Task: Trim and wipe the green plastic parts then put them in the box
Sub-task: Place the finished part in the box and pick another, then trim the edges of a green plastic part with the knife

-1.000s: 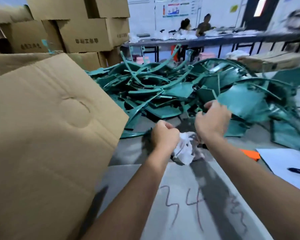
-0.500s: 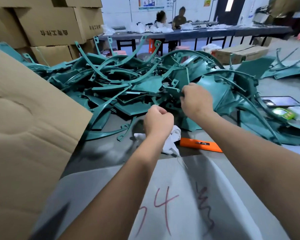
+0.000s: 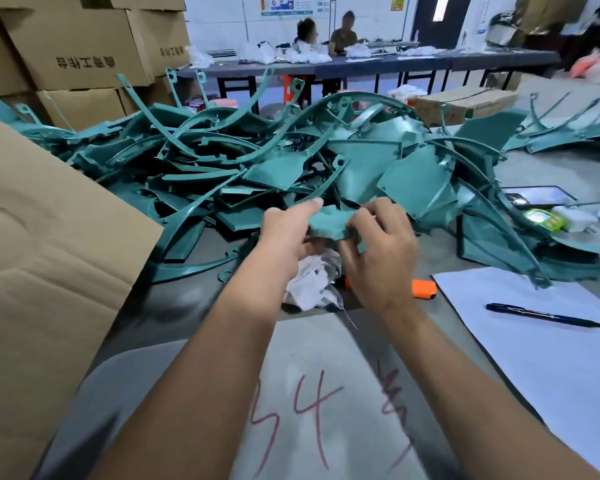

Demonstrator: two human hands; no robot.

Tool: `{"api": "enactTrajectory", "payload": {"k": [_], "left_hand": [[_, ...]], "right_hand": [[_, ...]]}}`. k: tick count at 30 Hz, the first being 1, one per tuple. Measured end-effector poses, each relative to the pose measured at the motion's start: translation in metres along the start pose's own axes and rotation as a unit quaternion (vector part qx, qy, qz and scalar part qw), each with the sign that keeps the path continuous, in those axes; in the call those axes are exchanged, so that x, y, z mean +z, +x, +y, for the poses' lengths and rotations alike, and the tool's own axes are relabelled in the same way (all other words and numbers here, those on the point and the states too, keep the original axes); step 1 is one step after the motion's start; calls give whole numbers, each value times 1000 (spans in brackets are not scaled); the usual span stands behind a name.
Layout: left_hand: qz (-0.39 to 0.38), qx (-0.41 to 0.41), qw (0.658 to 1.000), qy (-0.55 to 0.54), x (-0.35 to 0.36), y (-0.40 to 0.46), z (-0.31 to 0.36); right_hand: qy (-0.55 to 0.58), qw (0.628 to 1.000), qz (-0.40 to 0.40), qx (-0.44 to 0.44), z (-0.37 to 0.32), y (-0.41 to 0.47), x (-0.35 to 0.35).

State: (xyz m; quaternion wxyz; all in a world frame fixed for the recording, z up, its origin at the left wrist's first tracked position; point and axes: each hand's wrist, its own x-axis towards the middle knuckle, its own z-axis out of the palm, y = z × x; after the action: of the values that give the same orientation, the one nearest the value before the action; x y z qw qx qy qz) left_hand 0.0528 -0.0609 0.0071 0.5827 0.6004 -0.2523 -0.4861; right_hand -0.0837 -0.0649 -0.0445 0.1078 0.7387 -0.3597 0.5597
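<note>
A big heap of green plastic parts (image 3: 243, 168) covers the far half of the table. Both hands hold one small green part (image 3: 329, 223) just in front of the heap. My left hand (image 3: 284, 233) grips its left end, thumb stretched along the top. My right hand (image 3: 378, 251) pinches its right end with curled fingers. A crumpled white cloth (image 3: 312, 282) lies on the table right under the hands. An orange cutter (image 3: 425, 288) lies beside the cloth, partly hidden by my right hand. The brown cardboard box flap (image 3: 49, 258) fills the left side.
A white sheet (image 3: 551, 358) with a blue pen (image 3: 544, 315) lies at the right. A grey sheet with red writing (image 3: 319, 393) lies near me. A phone (image 3: 534, 195) and a green packet (image 3: 544, 220) sit right of the heap. Stacked cartons (image 3: 66, 60) stand behind; two people sit at a far table.
My right hand has pulled a small green part out of the heap toward me, and my left hand has come up from the cloth to take its other end.
</note>
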Motion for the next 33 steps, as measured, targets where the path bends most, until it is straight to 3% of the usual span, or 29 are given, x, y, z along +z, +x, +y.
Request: {"api": "enactTrajectory", "payload": {"k": [4,6,10,13,17,19,23,27,30,33], "left_hand": [[7,-10,1000,23,-14,3,6],[-13,-19,999,30,-35,10,14],[-60,-50,991,105,-80,20,19],[-71,-45,989,122,-92,15,14],[-66,-33,987,139,-86,5,11],[-49,-17,985,165,-84,3,15],[-18,19,979,202,-70,-2,12],[-18,49,997,56,-42,-4,-7],[-32,33,997,-55,-33,-6,-9],[-64,49,995,-65,-26,-6,-6]], "right_hand": [[104,993,-28,-39,-22,-6,6],[137,990,-40,-10,-20,-8,4],[106,976,-36,185,-2,-7,-3],[128,939,-110,301,11,-3,-2],[168,933,-207,243,10,4,5],[153,926,-225,260,12,12,10],[228,853,-203,424,14,24,15],[228,822,-147,500,8,22,14],[212,837,-107,493,6,18,5],[181,920,-101,333,-5,13,-7]]}}
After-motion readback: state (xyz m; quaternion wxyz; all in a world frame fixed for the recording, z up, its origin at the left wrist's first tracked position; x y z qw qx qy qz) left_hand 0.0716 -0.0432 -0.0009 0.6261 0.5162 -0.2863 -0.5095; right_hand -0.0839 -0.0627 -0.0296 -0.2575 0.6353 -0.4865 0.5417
